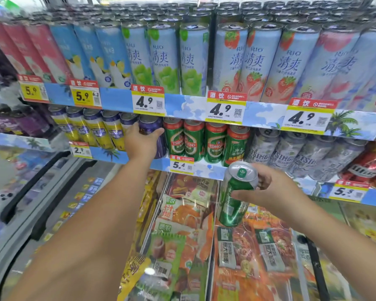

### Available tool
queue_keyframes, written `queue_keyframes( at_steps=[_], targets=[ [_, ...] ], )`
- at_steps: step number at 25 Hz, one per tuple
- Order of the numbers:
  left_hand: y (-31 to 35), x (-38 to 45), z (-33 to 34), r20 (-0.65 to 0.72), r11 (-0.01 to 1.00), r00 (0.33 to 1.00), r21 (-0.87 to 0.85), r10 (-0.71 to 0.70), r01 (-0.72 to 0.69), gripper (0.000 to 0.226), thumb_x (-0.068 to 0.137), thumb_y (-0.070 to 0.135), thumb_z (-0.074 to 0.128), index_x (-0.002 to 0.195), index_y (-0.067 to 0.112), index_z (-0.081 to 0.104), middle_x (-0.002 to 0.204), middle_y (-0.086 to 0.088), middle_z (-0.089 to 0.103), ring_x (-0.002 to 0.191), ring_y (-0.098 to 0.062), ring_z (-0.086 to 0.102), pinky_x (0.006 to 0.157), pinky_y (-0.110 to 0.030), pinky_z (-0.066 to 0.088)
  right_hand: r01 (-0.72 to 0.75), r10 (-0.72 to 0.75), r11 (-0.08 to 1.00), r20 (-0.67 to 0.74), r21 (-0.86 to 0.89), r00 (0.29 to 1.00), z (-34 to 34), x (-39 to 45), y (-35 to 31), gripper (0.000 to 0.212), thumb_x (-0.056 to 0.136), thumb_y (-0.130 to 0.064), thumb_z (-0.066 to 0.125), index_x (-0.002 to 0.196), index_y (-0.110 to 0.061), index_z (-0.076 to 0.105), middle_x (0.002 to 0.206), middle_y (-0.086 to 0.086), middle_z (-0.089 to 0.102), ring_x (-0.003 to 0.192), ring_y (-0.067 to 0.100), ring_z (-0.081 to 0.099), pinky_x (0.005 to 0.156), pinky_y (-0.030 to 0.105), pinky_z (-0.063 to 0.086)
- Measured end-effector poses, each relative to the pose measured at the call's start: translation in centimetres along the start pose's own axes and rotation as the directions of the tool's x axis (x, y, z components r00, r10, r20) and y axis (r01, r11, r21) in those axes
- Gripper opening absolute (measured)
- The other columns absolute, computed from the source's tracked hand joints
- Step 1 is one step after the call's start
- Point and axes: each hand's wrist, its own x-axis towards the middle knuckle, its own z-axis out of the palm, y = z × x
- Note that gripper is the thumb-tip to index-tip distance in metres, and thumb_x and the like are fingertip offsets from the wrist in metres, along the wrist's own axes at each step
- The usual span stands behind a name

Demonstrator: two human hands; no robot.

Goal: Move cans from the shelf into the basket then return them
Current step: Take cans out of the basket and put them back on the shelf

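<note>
My left hand (140, 141) reaches to the lower shelf (204, 168) and grips a dark purple can (152, 131) that stands at the shelf's front, just left of the green cans. My right hand (271, 187) holds a green can (234, 194) in the air in front of and below the shelf edge, tilted a little, its silver top facing me. A row of green Tsingtao cans (193, 140) stands upright on the shelf between my two hands. No basket is in view.
Tall Rio cans (165, 59) fill the upper shelf. Yellow cans (96, 129) stand left of the purple one, silver cans (302, 153) and red cans (369, 164) to the right. Below lies an open freezer (193, 224) full of packaged food.
</note>
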Motion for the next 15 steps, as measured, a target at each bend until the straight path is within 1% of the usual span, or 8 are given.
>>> queue_keyframes(
  at_steps=[3, 5, 8, 11, 13, 15],
  targets=[
    [0.22, 0.48, 0.21, -0.002, 1.0, 1.0, -0.01, -0.002, 0.002, 0.052, 0.078, 0.044, 0.085, 0.119, 0.016, 0.07, 0.114, 0.003, 0.065, 0.1, -0.019, 0.055, 0.083, -0.03, 0.04, -0.011, 0.011, 1.0, -0.004, 0.002, 1.0, -0.14, 0.11, 0.52, 0.052, 0.071, -0.038, 0.091, 0.117, -0.05, 0.067, 0.106, -0.027, 0.072, 0.097, -0.005, 0.067, 0.085, 0.025, 0.054],
    [0.32, 0.85, 0.37, -0.007, 1.0, 1.0, -0.011, -0.002, 0.001, 0.05, 0.076, 0.043, 0.086, 0.117, 0.018, 0.071, 0.109, 0.005, 0.068, 0.096, -0.019, 0.059, 0.081, -0.03, 0.042, -0.02, 0.02, 1.0, -0.003, 0.006, 1.0, -0.2, 0.18, 0.75, 0.053, 0.07, -0.038, 0.091, 0.116, -0.049, 0.068, 0.108, -0.026, 0.073, 0.099, -0.003, 0.068, 0.089, 0.029, 0.054],
    [0.06, 0.77, 0.7, 0.006, 1.0, 1.0, -0.001, -0.021, 0.021, 0.049, 0.075, 0.043, 0.087, 0.114, 0.017, 0.071, 0.109, 0.001, 0.072, 0.094, -0.021, 0.061, 0.081, -0.033, 0.046, -0.025, 0.024, 0.999, 0.001, 0.02, 1.0, -0.23, 0.17, 0.97, 0.052, 0.071, -0.037, 0.091, 0.116, -0.048, 0.069, 0.108, -0.025, 0.073, 0.1, -0.002, 0.068, 0.091, 0.031, 0.055],
    [-0.56, 0.79, 1.01, 0.013, 0.999, 0.999, -0.007, -0.035, 0.035, 0.055, 0.072, 0.041, 0.089, 0.114, 0.015, 0.067, 0.111, -0.002, 0.072, 0.1, -0.027, 0.065, 0.087, -0.04, 0.053, -0.014, 0.014, 0.999, 0.01, 0.032, 1.0, -0.23, 0.24, 1.08, 0.051, 0.072, -0.037, 0.091, 0.116, -0.047, 0.069, 0.109, -0.024, 0.073, 0.101, 0.0, 0.069, 0.091, 0.031, 0.054],
    [-0.28, 0.92, 0.95, 0.011, 0.998, 0.998, -0.014, -0.056, 0.056, 0.064, 0.072, 0.038, 0.091, 0.119, 0.01, 0.058, 0.114, -0.006, 0.068, 0.101, -0.028, 0.064, 0.083, -0.039, 0.05, -0.015, 0.014, 0.999, 0.014, 0.051, 1.0, -0.27, 0.22, 1.12, 0.051, 0.072, -0.034, 0.09, 0.118, -0.044, 0.069, 0.108, -0.023, 0.074, 0.099, -0.001, 0.069, 0.089, 0.028, 0.054],
    [-0.1, 1.09, 0.86, 0.024, 0.998, 0.999, 0.047, -0.039, 0.038, 0.067, 0.074, 0.037, 0.091, 0.119, 0.007, 0.052, 0.117, -0.01, 0.066, 0.101, -0.03, 0.063, 0.077, -0.037, 0.045, -0.018, 0.016, 0.997, 0.023, 0.073, 1.0, -0.23, 0.11, 1.11, 0.053, 0.073, -0.031, 0.09, 0.119, -0.042, 0.068, 0.107, -0.022, 0.075, 0.098, -0.001, 0.07, 0.086, 0.024, 0.054]
  ],
)
